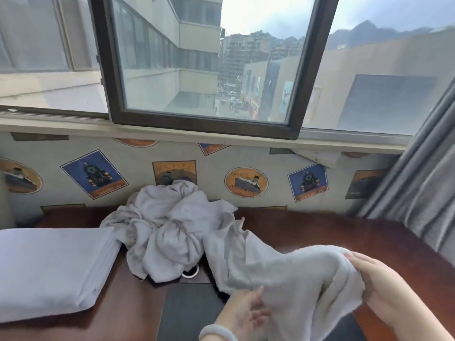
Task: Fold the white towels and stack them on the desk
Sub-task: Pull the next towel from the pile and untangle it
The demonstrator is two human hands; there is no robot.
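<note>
We log a neat stack of folded white towels [49, 269] lying flat at the near left of the dark wooden desk [307, 230]. A crumpled heap of unfolded white towels [170, 230] sits at far centre, touching the stack's right edge. One loose towel [283, 274] trails from the heap toward the near right, rumpled, with its near end raised off the desk.

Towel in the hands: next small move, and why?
Probably pull the towel clear of the heap and spread it flat: it hangs crumpled between the right hand, gripping one edge, and the left hand, its far end lying against the heap.
</note>
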